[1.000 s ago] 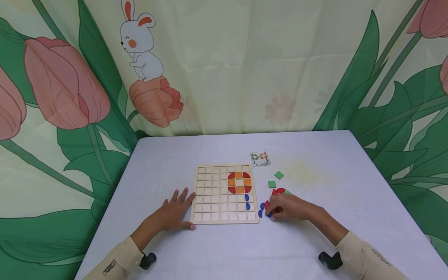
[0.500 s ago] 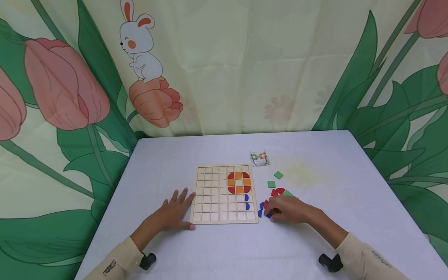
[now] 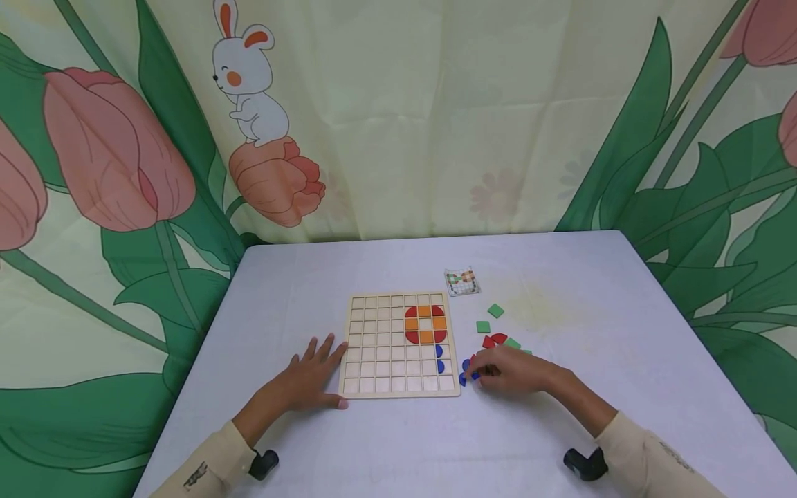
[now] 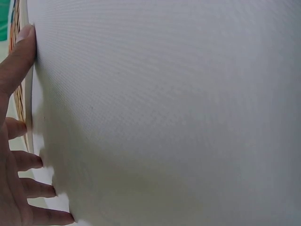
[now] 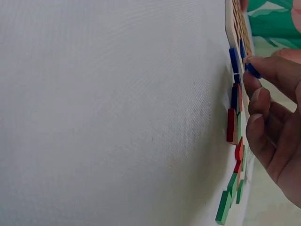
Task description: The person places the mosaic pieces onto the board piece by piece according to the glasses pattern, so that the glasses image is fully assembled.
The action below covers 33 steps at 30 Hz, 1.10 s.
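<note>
Blue half-round wooden tile (image 3: 474, 376): right hand (image 3: 513, 371) is pinching it on the white tablecloth (image 3: 386, 443), beside the wooden grid board (image 3: 380, 346). Light, stiff, probably best gripped by its edges. Left hand (image 3: 305, 379) is lying spread, steadying the board's edge.

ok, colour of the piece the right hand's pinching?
Blue piece, pinched by the right hand; right wrist view.

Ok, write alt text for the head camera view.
A person's right hand pinches a blue piece among loose pieces beside a wooden grid board, while the left hand rests flat at the board's left edge. The board holds a red and orange ring and sits on a white table.
</note>
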### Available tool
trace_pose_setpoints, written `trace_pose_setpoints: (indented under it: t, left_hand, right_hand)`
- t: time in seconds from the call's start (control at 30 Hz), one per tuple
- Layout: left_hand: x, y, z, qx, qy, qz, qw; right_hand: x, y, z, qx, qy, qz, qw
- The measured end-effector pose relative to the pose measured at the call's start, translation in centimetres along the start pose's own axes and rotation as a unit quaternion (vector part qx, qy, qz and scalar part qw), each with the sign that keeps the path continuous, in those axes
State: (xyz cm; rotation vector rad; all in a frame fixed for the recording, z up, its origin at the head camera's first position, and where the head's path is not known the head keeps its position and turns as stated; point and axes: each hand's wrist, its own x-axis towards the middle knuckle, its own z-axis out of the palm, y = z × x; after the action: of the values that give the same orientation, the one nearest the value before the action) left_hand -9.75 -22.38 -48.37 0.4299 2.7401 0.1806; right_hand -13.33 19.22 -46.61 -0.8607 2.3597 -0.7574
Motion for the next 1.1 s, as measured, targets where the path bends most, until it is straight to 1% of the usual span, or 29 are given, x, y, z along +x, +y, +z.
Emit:
trace_pose_setpoints:
  t: [0.17,0.4,0.57,0.93,1.1]
  left_hand:
    - [-0.1,0.1,-0.1,0.001,-0.002,-0.002,1.0000]
    - [-0.1,0.2,-0.3,0.001,-0.001,-0.004,1.0000]
    - [-0.1,0.2,-0.2,0.008,0.001,-0.001,1.0000]
    - [-0.2,0.3,-0.3,0.005,0.003,0.001,1.0000]
    - [-0.2,0.3,-0.3,0.006,0.000,0.001,1.0000]
  right_hand:
    - [0.7,-0.1,0.0,0.048,0.017,0.009,0.999]
    - [2.1,-0.1,0.6,0.101,0.051,-0.003,0.994]
    - [3.0,-0.7,1.4,0.115,0.068,0.012,0.991]
    - [4.6,-2.4,3.2,0.135,0.076,0.028,0.988]
    - [5.0,-2.9,3.9,0.121,0.078,0.024,0.989]
